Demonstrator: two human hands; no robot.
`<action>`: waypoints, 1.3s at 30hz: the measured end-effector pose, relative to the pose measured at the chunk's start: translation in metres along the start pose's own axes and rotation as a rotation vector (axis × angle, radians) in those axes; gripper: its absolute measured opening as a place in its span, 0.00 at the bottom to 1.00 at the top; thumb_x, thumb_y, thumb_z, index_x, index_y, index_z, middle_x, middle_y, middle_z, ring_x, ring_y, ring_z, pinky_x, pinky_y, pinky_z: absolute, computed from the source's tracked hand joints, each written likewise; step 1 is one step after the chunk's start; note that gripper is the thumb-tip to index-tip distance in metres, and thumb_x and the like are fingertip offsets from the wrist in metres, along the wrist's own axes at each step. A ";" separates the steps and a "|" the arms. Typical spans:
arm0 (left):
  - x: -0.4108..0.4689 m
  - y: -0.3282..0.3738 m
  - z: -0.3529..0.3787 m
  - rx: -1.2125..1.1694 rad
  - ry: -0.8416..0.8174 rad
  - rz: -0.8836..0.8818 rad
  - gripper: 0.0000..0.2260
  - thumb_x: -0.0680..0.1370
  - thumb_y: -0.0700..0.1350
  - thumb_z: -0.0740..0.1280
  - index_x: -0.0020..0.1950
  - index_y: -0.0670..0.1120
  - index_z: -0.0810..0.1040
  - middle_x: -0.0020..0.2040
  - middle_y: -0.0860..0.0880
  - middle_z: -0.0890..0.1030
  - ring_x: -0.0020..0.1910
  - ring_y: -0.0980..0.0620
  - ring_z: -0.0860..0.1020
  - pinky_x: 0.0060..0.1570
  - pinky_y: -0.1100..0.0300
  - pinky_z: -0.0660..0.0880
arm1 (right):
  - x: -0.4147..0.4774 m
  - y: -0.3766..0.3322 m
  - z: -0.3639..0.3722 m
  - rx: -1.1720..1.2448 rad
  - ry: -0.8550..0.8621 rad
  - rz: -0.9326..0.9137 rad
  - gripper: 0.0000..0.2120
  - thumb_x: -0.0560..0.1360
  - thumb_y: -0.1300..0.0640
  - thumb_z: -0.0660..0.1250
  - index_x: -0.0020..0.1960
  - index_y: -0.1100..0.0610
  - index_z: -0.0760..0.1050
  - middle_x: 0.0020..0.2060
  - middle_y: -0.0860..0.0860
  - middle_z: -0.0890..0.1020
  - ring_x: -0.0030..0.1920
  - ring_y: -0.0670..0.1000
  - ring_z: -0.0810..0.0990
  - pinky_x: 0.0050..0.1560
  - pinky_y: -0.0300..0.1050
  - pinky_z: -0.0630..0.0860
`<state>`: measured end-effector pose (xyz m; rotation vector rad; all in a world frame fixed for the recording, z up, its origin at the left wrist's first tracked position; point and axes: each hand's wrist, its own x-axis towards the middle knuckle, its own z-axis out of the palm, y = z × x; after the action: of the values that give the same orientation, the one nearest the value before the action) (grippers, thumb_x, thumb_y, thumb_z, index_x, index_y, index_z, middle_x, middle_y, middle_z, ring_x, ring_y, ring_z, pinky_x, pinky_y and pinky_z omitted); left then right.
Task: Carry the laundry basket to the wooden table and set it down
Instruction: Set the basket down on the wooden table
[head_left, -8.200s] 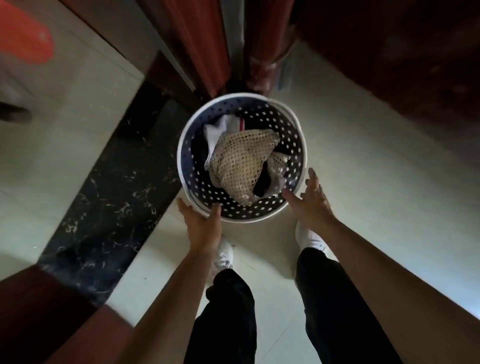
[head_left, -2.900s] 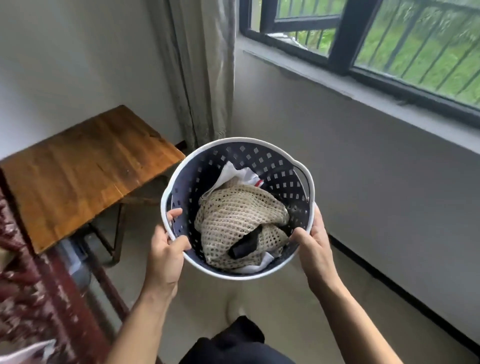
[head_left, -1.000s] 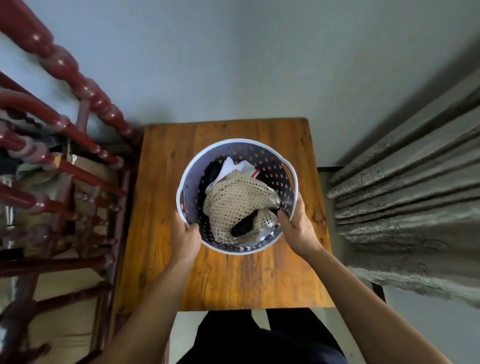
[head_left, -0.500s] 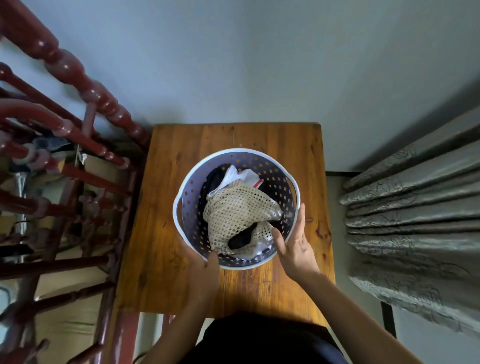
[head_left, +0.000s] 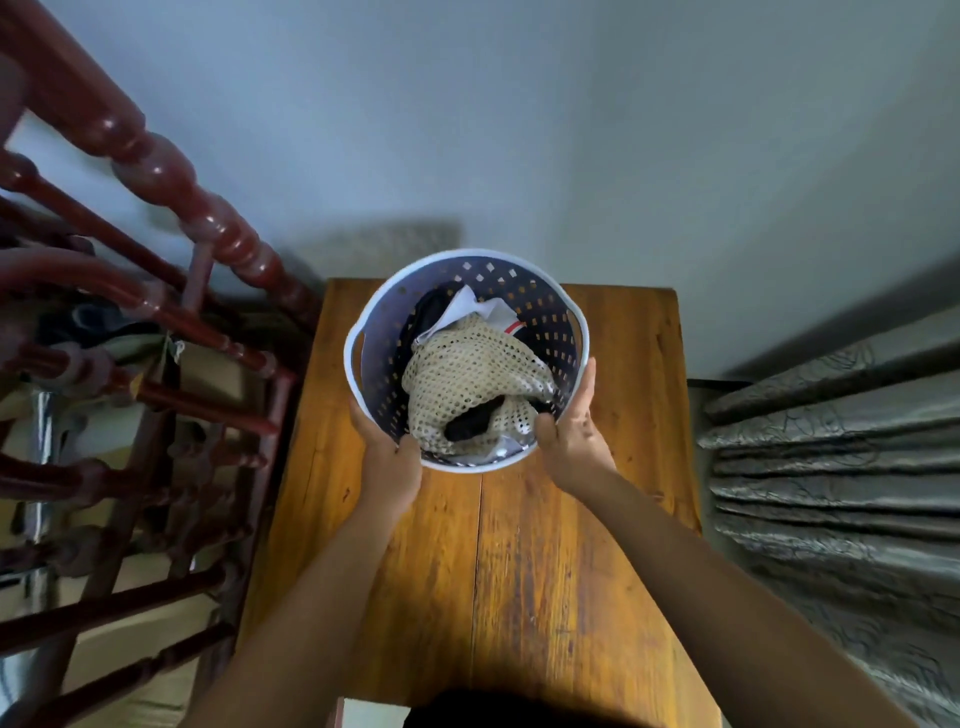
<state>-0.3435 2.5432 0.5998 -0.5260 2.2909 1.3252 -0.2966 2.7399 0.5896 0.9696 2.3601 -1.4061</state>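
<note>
Laundry basket (head_left: 571, 332) placement is judged to be close to finished, though full release is not yet shown. Nearest the camera, both forearms are seen reaching forward over the wooden table (head_left: 545, 571), whose near half is bare. The left hand (head_left: 387, 460) is closed on the near-left part of the white rim, thumb hooked inside and fingers hidden beneath it. The right hand (head_left: 574, 439) is set against the near-right rim, thumb inside, with the fingers (head_left: 586, 387) held together and laid along the outer wall. Beyond the hands, the perforated basket is placed over the far half of the tabletop, its far rim reaching past the table's back edge in this view; whether its base bears fully on the wood cannot be told. A beige mesh garment (head_left: 467, 379) is heaped inside with dark and white pieces. A red turned-wood frame (head_left: 156, 171) stands to the left, a grey curtain (head_left: 841, 467) to the right, a pale wall (head_left: 571, 130) behind. Only settling and letting go appear to be left.
</note>
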 end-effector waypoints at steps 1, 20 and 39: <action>0.008 0.005 -0.003 -0.003 -0.003 0.005 0.37 0.82 0.37 0.55 0.80 0.48 0.32 0.51 0.54 0.74 0.36 0.60 0.70 0.32 0.67 0.67 | 0.013 -0.003 0.003 -0.057 -0.021 -0.018 0.39 0.83 0.53 0.59 0.83 0.48 0.35 0.63 0.57 0.78 0.52 0.61 0.83 0.49 0.45 0.74; 0.094 0.024 -0.046 0.015 0.049 0.034 0.35 0.82 0.37 0.54 0.81 0.47 0.34 0.57 0.54 0.68 0.38 0.64 0.68 0.33 0.71 0.67 | 0.084 -0.063 0.041 -0.074 -0.138 -0.072 0.44 0.79 0.42 0.59 0.80 0.40 0.29 0.70 0.53 0.76 0.46 0.52 0.84 0.40 0.45 0.79; 0.090 0.001 -0.067 -0.479 0.135 -0.140 0.27 0.74 0.29 0.58 0.67 0.54 0.65 0.67 0.49 0.74 0.64 0.44 0.76 0.51 0.45 0.81 | 0.073 -0.074 0.056 0.282 -0.236 0.034 0.23 0.82 0.59 0.57 0.76 0.48 0.65 0.56 0.50 0.83 0.53 0.54 0.85 0.46 0.48 0.86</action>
<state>-0.4311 2.4753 0.5809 -0.9367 1.9835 1.8188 -0.4065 2.6994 0.5756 0.8492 2.0051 -1.7668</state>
